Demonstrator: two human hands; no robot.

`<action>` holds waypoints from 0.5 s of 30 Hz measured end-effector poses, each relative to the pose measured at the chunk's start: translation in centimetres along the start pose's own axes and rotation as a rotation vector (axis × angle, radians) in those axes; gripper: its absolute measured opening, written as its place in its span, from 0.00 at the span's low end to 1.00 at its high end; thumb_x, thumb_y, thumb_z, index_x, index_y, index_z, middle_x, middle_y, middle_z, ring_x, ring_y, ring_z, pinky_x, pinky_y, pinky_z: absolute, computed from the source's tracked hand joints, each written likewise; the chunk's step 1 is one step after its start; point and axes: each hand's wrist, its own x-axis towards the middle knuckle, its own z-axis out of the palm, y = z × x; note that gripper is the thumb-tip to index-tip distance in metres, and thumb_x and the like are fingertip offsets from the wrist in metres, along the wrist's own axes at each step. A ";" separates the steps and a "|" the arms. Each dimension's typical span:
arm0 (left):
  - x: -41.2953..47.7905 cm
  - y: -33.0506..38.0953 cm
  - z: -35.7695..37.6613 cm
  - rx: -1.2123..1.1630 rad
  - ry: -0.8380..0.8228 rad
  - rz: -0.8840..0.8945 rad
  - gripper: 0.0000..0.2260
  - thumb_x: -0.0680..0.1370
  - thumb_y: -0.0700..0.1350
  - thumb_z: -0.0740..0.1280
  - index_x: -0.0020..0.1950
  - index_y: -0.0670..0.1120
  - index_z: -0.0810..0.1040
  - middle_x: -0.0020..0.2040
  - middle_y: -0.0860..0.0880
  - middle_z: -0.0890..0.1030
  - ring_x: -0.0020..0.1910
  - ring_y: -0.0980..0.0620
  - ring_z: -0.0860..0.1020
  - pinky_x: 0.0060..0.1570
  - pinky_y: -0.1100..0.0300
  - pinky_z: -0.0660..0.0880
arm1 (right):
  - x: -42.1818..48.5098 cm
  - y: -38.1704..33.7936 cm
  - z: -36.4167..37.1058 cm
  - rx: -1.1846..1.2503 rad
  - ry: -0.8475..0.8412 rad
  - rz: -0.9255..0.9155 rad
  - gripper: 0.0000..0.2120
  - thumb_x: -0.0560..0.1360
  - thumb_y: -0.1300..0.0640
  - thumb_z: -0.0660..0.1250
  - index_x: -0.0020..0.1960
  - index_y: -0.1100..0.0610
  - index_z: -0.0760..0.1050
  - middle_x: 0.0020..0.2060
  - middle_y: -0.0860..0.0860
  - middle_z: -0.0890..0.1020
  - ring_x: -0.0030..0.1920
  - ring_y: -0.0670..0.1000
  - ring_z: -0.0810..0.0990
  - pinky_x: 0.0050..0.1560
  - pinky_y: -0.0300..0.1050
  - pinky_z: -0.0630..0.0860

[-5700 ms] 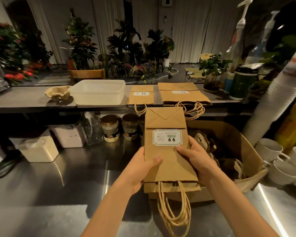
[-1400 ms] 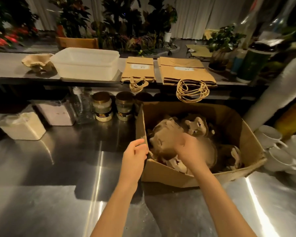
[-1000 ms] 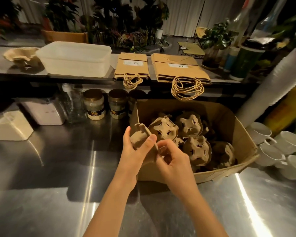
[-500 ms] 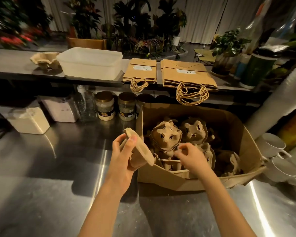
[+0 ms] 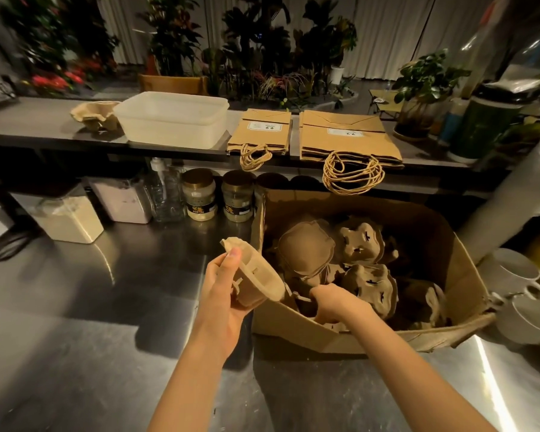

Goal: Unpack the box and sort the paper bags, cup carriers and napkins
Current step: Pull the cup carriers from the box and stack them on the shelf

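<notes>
Head: left hand [image 5: 222, 289] grips cup carrier [image 5: 256, 280]; right hand [image 5: 334, 304] clutches second carrier [image 5: 303, 306] in box [image 5: 293, 335]

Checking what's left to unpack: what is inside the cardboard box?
Molded-pulp cup carriers lie jumbled in the cardboard box, and the right hand reaches among them. Whatever lies beneath them is covered.

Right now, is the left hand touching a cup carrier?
Touching. The head view shows the left hand gripping the cup carrier, thumb pressed on its rim.
</notes>
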 end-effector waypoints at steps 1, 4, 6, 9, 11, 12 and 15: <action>0.0 -0.1 0.0 -0.006 0.001 -0.006 0.28 0.66 0.60 0.67 0.63 0.53 0.72 0.62 0.44 0.76 0.61 0.43 0.76 0.46 0.51 0.79 | -0.1 0.3 -0.2 0.004 -0.003 0.001 0.20 0.72 0.58 0.72 0.62 0.56 0.73 0.53 0.53 0.79 0.51 0.52 0.79 0.52 0.46 0.80; 0.2 -0.5 0.1 -0.008 -0.005 -0.032 0.29 0.66 0.61 0.67 0.65 0.52 0.72 0.63 0.43 0.76 0.61 0.42 0.76 0.47 0.50 0.79 | -0.3 1.2 -0.1 0.030 0.032 -0.013 0.20 0.71 0.57 0.72 0.61 0.55 0.73 0.54 0.52 0.79 0.52 0.51 0.78 0.53 0.46 0.79; 0.3 -0.7 0.3 -0.013 -0.012 -0.046 0.30 0.66 0.61 0.66 0.66 0.52 0.72 0.63 0.43 0.76 0.62 0.42 0.76 0.46 0.51 0.79 | -0.6 1.5 0.1 0.060 0.077 -0.024 0.20 0.72 0.54 0.72 0.61 0.54 0.73 0.54 0.52 0.79 0.53 0.51 0.78 0.54 0.46 0.78; 0.5 -1.0 0.6 -0.004 -0.010 -0.057 0.30 0.66 0.62 0.66 0.66 0.52 0.71 0.63 0.44 0.76 0.61 0.43 0.76 0.44 0.52 0.79 | -1.3 1.9 0.0 0.060 0.183 -0.045 0.18 0.74 0.49 0.69 0.62 0.53 0.73 0.55 0.52 0.79 0.56 0.52 0.77 0.59 0.51 0.76; 0.6 -1.1 0.9 0.001 0.006 -0.062 0.31 0.65 0.62 0.66 0.66 0.53 0.72 0.63 0.45 0.76 0.61 0.43 0.75 0.42 0.52 0.79 | -1.8 2.1 -0.3 0.035 0.245 -0.043 0.18 0.77 0.47 0.66 0.64 0.52 0.72 0.58 0.52 0.79 0.62 0.54 0.73 0.66 0.57 0.70; 0.6 -1.1 0.9 0.000 0.010 -0.066 0.31 0.64 0.63 0.66 0.66 0.53 0.72 0.63 0.45 0.76 0.61 0.43 0.75 0.42 0.52 0.79 | -2.0 2.1 -0.4 0.031 0.277 -0.042 0.18 0.77 0.47 0.64 0.65 0.51 0.71 0.59 0.52 0.78 0.65 0.55 0.71 0.68 0.59 0.67; 0.6 -1.3 1.0 -0.007 0.019 -0.073 0.30 0.64 0.62 0.67 0.64 0.53 0.73 0.62 0.45 0.76 0.60 0.43 0.75 0.43 0.51 0.79 | -2.5 1.8 -0.7 0.171 0.379 -0.074 0.16 0.78 0.47 0.63 0.63 0.50 0.72 0.55 0.49 0.79 0.60 0.51 0.75 0.63 0.54 0.74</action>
